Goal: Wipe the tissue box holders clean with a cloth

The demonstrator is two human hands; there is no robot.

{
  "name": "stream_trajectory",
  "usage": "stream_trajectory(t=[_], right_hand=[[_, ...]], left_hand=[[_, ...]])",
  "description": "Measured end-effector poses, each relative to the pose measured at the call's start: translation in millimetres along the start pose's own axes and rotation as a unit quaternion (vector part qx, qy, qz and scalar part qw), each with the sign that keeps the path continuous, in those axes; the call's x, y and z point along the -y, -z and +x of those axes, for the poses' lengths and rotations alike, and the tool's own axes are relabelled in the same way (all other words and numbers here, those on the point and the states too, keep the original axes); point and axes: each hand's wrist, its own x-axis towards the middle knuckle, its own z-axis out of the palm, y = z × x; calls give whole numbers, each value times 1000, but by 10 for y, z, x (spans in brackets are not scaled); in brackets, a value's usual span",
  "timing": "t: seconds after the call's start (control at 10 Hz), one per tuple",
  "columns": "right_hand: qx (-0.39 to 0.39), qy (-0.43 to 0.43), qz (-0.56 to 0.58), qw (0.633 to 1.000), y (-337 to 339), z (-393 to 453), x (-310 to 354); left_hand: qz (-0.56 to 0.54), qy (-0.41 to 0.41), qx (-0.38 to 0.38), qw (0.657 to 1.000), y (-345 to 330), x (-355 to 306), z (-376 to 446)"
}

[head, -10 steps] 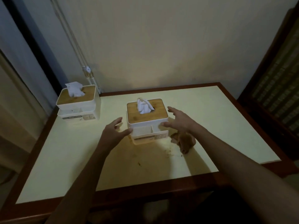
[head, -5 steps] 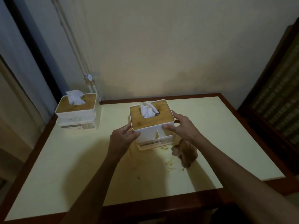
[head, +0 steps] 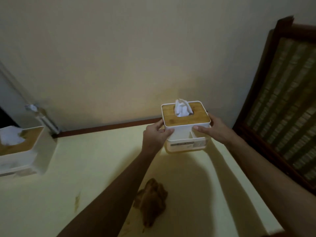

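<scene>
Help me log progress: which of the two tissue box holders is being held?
The right-hand tissue box holder, gripped between the left hand and right hand. The other holder sits untouched at the table's left edge.

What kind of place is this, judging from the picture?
Probably a room in a home. A cream-topped table with a wooden rim stands against a plain wall, two tissue box holders sit there, and a dark wooden cabinet stands at the right.

Nothing is reading clearly — the label strip (head: 182, 144) on the held tissue box holder (head: 186, 127) is showing dark print, too blurred to make out.
</scene>
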Motion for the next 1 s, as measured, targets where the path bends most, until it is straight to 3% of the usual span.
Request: stream_trajectory(t=[0.2,0.5,0.8,0.9,1.0], right_hand=[[18,-13,34,999,391,402,-395],[61,-10,31,998,393,766,-630],[60,-24,56,996,358,862,-588],[52,-44,37,997,365,842,-556],[-13,-41,27,999,290,669,-474]], left_hand=[[22,-1,14,1000,-611,75,482],[59,-52,0,997,-717,315,692],[23,-22,-20,999,-805,310,730],[12,-6,0,1000,-799,326,750],[32,6,4,999,-752,235,669]])
